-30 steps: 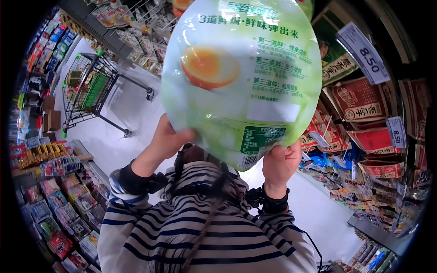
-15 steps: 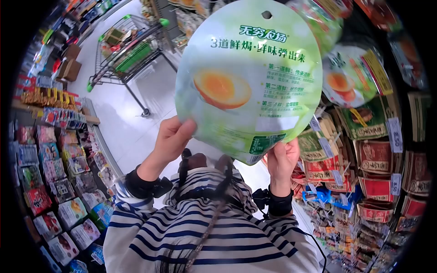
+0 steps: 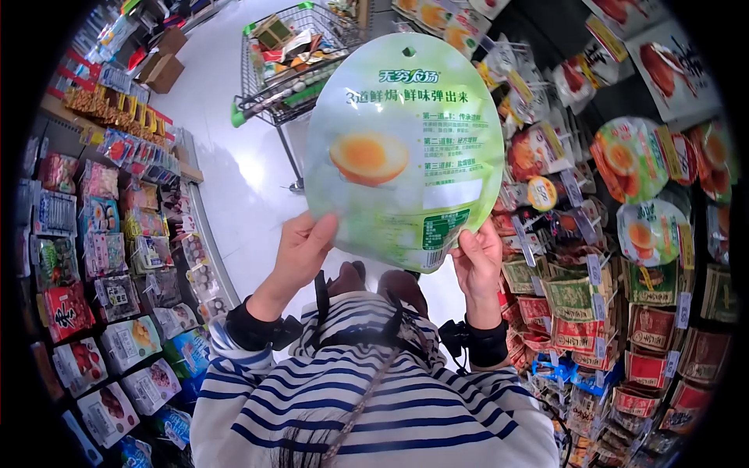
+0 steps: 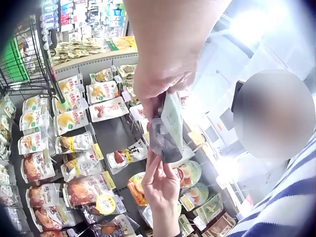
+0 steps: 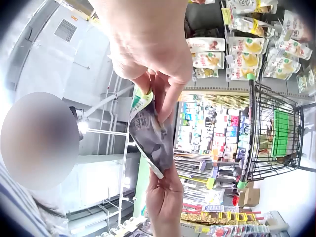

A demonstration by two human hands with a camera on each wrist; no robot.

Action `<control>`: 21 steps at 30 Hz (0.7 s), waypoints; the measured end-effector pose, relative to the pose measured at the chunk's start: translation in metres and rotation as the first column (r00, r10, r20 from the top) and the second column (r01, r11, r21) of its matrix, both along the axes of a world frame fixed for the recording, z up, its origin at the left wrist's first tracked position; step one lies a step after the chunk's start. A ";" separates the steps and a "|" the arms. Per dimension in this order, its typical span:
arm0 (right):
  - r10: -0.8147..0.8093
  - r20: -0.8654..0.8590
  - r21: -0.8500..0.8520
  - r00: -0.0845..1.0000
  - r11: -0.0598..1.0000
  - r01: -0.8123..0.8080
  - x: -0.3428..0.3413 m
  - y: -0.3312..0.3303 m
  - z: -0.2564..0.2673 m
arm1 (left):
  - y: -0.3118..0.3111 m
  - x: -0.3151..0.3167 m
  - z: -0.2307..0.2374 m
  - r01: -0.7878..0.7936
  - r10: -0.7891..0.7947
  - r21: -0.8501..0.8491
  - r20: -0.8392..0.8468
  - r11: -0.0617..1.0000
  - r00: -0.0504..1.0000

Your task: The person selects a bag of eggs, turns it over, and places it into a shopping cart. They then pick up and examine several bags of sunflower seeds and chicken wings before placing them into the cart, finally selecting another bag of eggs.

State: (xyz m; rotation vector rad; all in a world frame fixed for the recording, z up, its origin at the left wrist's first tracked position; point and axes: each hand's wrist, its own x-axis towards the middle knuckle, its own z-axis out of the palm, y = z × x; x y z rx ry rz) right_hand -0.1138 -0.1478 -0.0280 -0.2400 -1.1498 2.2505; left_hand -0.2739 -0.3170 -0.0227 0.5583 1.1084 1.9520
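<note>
A rounded green-and-white egg pouch (image 3: 367, 203) hangs upright before the person's chest in the head view, its printed back facing the head camera. A halved egg is pictured on it, and a hang hole shows near its top. My left hand (image 3: 303, 248) pinches the lower left edge with the thumb on the printed side. At the lower right edge, beside the barcode, my right hand (image 3: 478, 261) pinches it too. Both wrist views show the pouch (image 4: 172, 116) edge-on between the two hands, with its dark, partly see-through other side (image 5: 153, 136).
A shopping cart (image 3: 261, 97) with goods inside stands beyond the pouch. Packaged snacks (image 3: 129, 343) fill a shelf at left. On the right hang more egg pouches (image 3: 651, 234) and red paper bags (image 3: 647, 327). Cardboard boxes (image 3: 161, 72) lie on the floor at far left.
The pouch sits lower and farther from the head camera, its whole outline now showing. The cart and racks have shifted in view as the head turned. Both hands keep their hold.
</note>
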 end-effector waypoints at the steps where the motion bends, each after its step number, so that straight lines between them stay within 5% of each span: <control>1: 0.015 0.006 0.010 1.000 1.000 -0.016 -0.012 -0.002 0.002 | -0.004 -0.008 -0.001 -0.015 0.015 0.003 0.015 1.000 1.000; 9: 0.040 0.232 0.174 0.972 0.981 -0.082 -0.097 0.013 -0.012 | -0.004 -0.069 -0.024 -0.154 0.168 -0.179 0.066 0.972 0.983; 13: 0.174 0.275 0.219 0.946 0.946 -0.238 -0.141 0.040 -0.033 | 0.005 -0.117 -0.051 -0.043 0.040 -0.270 -0.016 0.962 0.999; 16: 0.272 0.311 0.146 0.911 0.933 -0.329 -0.188 0.058 -0.050 | 0.017 -0.155 -0.055 -0.118 0.145 -0.263 0.086 0.958 0.986; 20: 0.459 0.086 -0.390 0.884 0.833 -0.394 -0.268 0.093 -0.068 | 0.023 -0.206 -0.054 -0.302 0.330 -0.191 0.142 0.934 0.933; 21: 0.463 0.146 -0.382 0.874 0.842 -0.382 -0.285 0.105 -0.084 | 0.021 -0.220 -0.053 -0.349 0.369 -0.161 0.118 0.923 0.922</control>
